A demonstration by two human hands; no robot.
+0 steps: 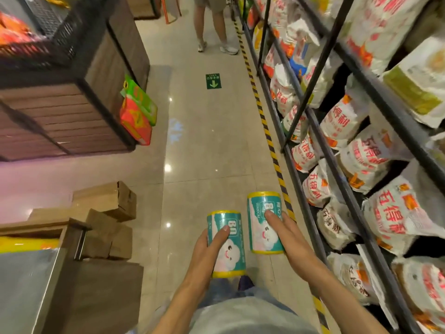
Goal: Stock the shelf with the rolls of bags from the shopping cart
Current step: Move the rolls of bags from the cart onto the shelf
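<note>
I carry two rolls of bags, each teal with yellow ends and a cartoon cloud face. My left hand [212, 247] grips one roll [228, 247] from its left side, thumb across the front. My right hand [286, 237] grips the other roll [262, 225] from its right side, held a little higher and further forward. Both rolls hang over the aisle floor, in front of my body. A black metal shelf [337, 179] runs along the right, packed with white sacks bearing red print. The shopping cart is out of view.
Cardboard boxes [108, 213] and a steel counter [29, 285] stand at the lower left. A wooden display stand [72, 104] with bright bags leaning on it is at the upper left. A person's legs [212, 27] stand far down the aisle. Yellow-black tape [265, 126] lines the shelf base.
</note>
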